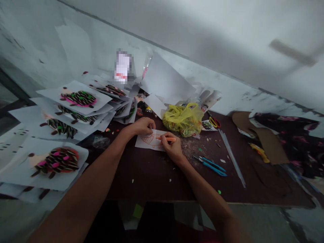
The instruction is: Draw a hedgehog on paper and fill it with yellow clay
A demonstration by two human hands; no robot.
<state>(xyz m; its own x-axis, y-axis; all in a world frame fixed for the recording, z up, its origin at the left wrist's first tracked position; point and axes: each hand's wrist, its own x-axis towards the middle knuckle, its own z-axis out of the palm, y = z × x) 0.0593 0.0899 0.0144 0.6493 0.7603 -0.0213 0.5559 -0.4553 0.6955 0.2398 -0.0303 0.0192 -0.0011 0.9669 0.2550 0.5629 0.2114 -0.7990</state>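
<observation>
A small white sheet of paper (140, 143) lies on the dark table, bearing an orange line drawing of a rounded, striped shape. My left hand (143, 127) rests at its upper left edge, fingers curled and thumb on the paper. An orange marker (170, 139) is gripped in my right hand (173, 148), its tip pointing left over the drawing. Just behind the right hand sits a yellow plastic bag (183, 119) full of small scraps. Blue-handled thread snips (211, 165) lie to the right.
Stacked sheets with hedgehog pictures (57, 162) cover the left side. A lit phone (123, 67) leans against the wall, near large white paper (165, 79). On the right are yellow-and-red scissors (214, 122), clear glue sticks (233, 158), brown cardboard (269, 143) and dark floral cloth (301, 145).
</observation>
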